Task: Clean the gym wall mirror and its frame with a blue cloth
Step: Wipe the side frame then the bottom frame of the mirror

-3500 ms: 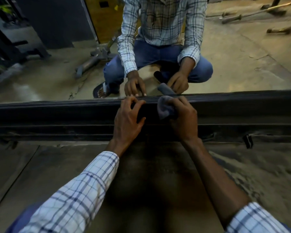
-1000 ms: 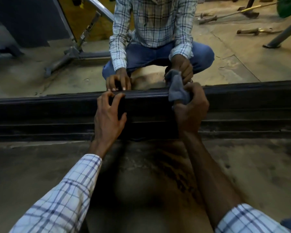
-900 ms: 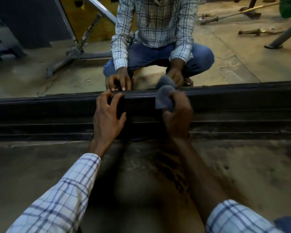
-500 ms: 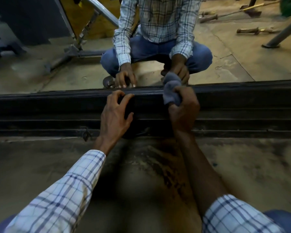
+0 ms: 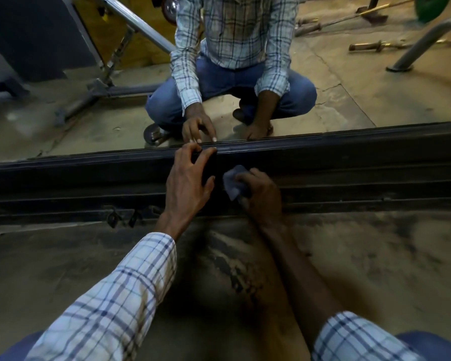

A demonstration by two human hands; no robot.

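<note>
The left hand [image 5: 190, 181] reaches forward with fingers spread and lightly bent, its fingertips resting on the upper lip of the dark mirror frame [image 5: 349, 165] and holding nothing. The right hand [image 5: 262, 195], just beside it at three o'clock, is curled round a bunched blue cloth [image 5: 233, 182] and presses it against the frame's face lower down. Only a corner of the cloth shows, at that hand's ten o'clock, with the rest and the right fingertips lost in the fist and shadow. At twelve o'clock the mirror [image 5: 362, 82] shows the reflected person [image 5: 235, 35] cut off at the chest.
</note>
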